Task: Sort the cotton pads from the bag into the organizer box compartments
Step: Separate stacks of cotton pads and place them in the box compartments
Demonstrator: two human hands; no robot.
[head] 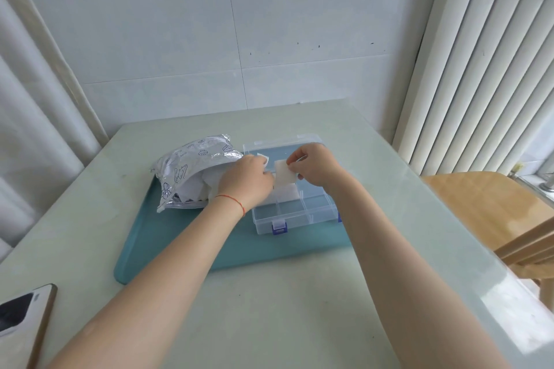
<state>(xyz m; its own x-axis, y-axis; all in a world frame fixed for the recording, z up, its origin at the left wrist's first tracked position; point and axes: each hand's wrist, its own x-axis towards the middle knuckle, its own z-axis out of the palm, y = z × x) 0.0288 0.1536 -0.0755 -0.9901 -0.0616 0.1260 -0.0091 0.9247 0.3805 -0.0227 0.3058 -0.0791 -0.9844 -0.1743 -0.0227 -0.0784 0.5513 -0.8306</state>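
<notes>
A silver printed bag [192, 165] lies open on its side on a teal mat [186, 237], with white cotton pads [198, 189] showing in its mouth. To its right stands a clear organizer box [299, 213] with blue latches, lid open. My right hand [314, 165] pinches a square white cotton pad [283, 175] above the box's rear compartments. My left hand [248, 180] hovers over the box's left side beside the bag mouth, fingers curled around a bit of white pad [263, 158]. More white pads [287, 192] lie in a compartment below the hands.
The mat lies on a pale green table [284, 308] against a tiled wall. A phone [21, 317] lies at the front left edge. A wooden chair [491, 213] stands to the right, under vertical blinds [485, 54]. A curtain hangs on the left.
</notes>
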